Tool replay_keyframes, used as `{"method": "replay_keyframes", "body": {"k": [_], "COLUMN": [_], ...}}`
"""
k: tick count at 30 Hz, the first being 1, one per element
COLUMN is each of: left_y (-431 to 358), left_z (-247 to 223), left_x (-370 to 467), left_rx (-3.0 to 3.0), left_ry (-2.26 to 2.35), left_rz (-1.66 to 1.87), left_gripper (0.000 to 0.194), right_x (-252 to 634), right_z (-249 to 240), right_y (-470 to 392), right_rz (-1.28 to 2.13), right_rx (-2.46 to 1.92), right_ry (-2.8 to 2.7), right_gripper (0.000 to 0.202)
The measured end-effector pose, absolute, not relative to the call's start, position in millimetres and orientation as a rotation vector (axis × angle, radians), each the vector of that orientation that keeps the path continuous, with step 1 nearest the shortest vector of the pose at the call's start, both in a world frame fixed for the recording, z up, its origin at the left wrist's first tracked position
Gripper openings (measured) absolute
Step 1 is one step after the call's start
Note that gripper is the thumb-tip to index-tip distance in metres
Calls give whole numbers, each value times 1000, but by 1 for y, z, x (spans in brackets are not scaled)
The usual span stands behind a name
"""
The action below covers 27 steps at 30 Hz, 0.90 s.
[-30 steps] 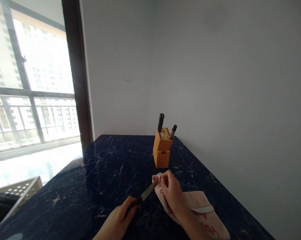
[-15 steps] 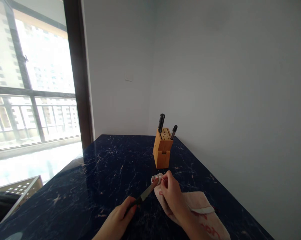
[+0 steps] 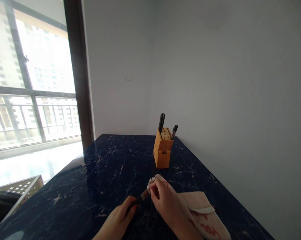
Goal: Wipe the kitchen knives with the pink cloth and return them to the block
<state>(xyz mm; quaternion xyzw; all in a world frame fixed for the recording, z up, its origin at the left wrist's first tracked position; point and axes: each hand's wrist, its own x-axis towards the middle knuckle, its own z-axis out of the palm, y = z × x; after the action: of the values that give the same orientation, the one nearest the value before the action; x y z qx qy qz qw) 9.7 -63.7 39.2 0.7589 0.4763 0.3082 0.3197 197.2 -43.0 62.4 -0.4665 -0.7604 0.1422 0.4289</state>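
My left hand [image 3: 120, 215] is closed around the dark handle of a knife [image 3: 140, 199], whose blade points away to the upper right. Fingers pinched, my right hand [image 3: 162, 196] grips a bunched corner of a pale cloth [image 3: 202, 213] with red lettering, folded about the blade. The cloth covers the blade's far part, so its tip is hidden. The rest of the cloth trails under my right forearm onto the table. Just beyond my right hand stands a wooden knife block [image 3: 163, 151], holding a black-handled knife [image 3: 161, 122] and a second handle with a metal-looking shaft [image 3: 174, 132].
A dark blue marbled table [image 3: 110, 166] stretches to the far wall, with a grey wall [image 3: 227, 100] along its right side. At lower left is a perforated beige crate [image 3: 25, 188] with dark fabric in it. A large window [image 3: 45, 66] lies beyond on the left.
My right hand has slid the bunched cloth down the blade toward the handle, leaving less metal in sight. My left hand and the knife block have stayed in place.
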Motion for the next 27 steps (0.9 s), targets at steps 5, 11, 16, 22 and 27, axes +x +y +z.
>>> {"method": "replay_keyframes", "body": {"k": [5,11,16,22,27], "left_y": [-63,-65,-66,-64,-64], "left_z": [36,39,39,38,39], "left_x": [10,10,9,9,9], "left_rx": [2016,2037,2020,2045,2049], "left_ry": [1234,1242,1233,1253,1256], "left_rz": [808,781,802,786,785], "left_gripper": [22,21,19,21,23], "right_x": [193,193,187,204,220], "right_z": [61,61,59,58,56], "right_y": [-46,-44,-50,-34,-19], "right_rz": [387,329,361,290,309], "right_rx": [-1128,-1198,-1126,-1267,-1325], "right_ry": [-2004,-1889,-1997,-1779,-1617], "right_gripper": [15,15,15,10,8]}}
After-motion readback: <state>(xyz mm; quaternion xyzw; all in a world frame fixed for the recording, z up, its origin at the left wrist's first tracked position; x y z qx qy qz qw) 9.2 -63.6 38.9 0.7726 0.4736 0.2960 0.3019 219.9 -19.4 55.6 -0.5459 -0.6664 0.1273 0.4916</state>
